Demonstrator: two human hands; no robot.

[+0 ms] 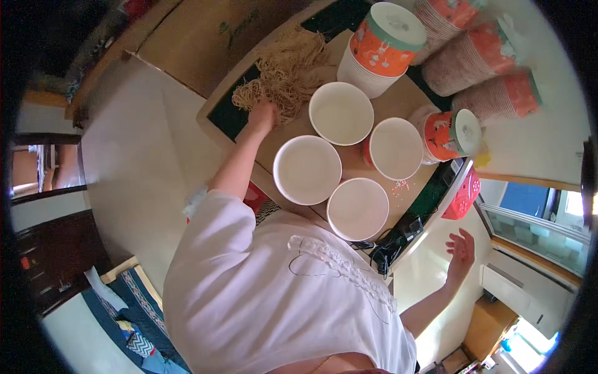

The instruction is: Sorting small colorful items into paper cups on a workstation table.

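Tabletop (402, 103), stacked tubs (380, 53) behind four bowls (307, 170), left hand (264, 116) at tan strands (288, 65), grip unclear, right hand (461, 247) spread

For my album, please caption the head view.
Left hand at a heap of tan strands, right hand empty, four open white-lined tubs between.

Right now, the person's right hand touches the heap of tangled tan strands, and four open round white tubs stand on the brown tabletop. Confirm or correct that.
Wrong hand: in the head view, the left hand touches the heap of tangled tan strands; four open round white tubs do stand on the brown tabletop.
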